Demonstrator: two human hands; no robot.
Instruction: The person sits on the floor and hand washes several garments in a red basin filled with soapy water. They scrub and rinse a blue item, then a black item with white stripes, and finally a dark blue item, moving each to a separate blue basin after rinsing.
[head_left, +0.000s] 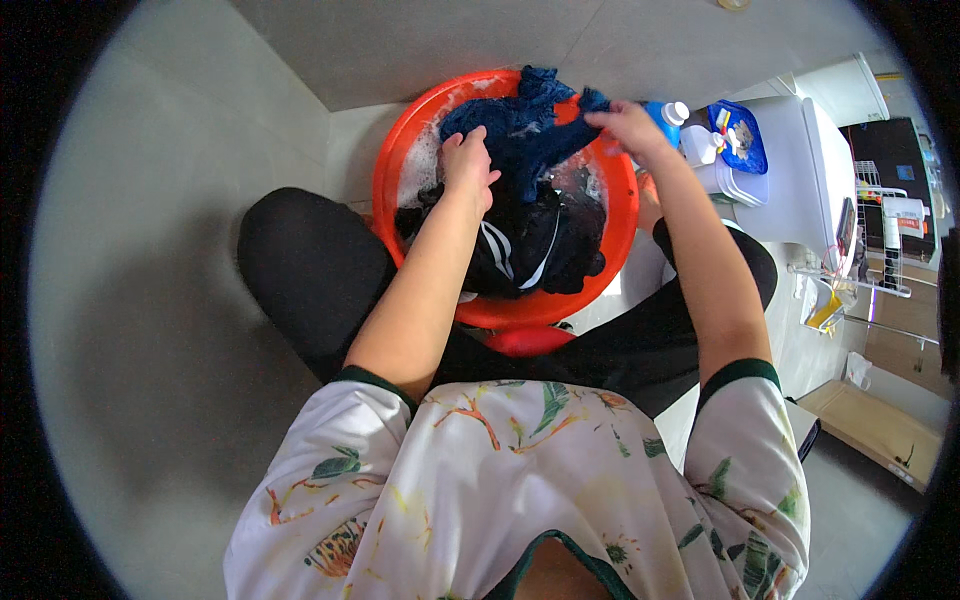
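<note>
A wet navy blue garment (517, 124) is spread across an orange plastic basin (627, 232), part of it lying over the far rim. My right hand (634, 133) pinches its right end near the basin's right rim. At the garment's left side is my left hand (469, 169), fingers bent and partly spread against the fabric. Whether those fingers grip it is hidden. Black clothes with white stripes (517, 259) lie soaked in the near half of the basin. White suds (418, 169) float along the left inside wall.
Grey walls (165, 225) close in at the left and behind the basin. To the right stand a blue bottle (664, 116), a white bottle (701, 146), a blue tray (757, 150) and a white appliance (787, 176). My black-trousered knees flank the basin, with something red (529, 340) between them.
</note>
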